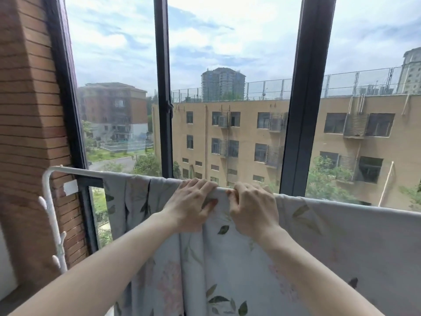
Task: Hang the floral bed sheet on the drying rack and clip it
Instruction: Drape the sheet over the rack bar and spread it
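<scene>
Beyond the tall window [227,65], apartment blocks fill the view; at lower centre the floral bed sheet [296,247] drapes over the drying rack [75,171], left hand [190,205] and right hand [252,208] grasping its folded edge on the rail, likely to spread it; no clip visible yet

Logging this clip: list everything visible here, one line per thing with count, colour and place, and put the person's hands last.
floral bed sheet: one, pale grey with pink flowers and green leaves, draped over the rack's top bar, hanging down on the near side.
drying rack: one, white, its left corner and upright bare beside the brick wall, with pegs on the upright.
brick wall: one, reddish brown, far left.
window frame: dark uprights, behind the rack.
buildings: several, tan and brown, outside the glass.
left hand: one, fingers curled over the sheet at the top bar.
right hand: one, gripping the sheet just beside the left.
</scene>
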Tool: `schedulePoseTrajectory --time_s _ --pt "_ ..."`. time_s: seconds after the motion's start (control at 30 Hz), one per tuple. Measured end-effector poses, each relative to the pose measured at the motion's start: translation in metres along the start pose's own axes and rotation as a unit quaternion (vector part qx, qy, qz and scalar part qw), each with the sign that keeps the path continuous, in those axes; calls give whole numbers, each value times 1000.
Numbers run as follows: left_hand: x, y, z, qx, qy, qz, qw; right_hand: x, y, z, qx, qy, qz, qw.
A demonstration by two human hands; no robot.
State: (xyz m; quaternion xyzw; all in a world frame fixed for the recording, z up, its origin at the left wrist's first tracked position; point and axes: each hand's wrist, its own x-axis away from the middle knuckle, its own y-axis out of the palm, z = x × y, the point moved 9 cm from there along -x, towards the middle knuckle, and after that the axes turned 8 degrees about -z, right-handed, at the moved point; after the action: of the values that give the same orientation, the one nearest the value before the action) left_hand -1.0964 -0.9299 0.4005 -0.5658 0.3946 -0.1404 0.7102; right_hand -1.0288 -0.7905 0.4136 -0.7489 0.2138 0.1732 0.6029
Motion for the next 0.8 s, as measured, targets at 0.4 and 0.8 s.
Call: schedulePoseTrajectory --time_s 0.4,0.8 --pt "10 -31 -135 -19 -36 38 998 -8 -4 15 56 104 87 989" --pt "14 -32 -140 -20 32 45 998 -33 39 -93 -55 84 61 993"
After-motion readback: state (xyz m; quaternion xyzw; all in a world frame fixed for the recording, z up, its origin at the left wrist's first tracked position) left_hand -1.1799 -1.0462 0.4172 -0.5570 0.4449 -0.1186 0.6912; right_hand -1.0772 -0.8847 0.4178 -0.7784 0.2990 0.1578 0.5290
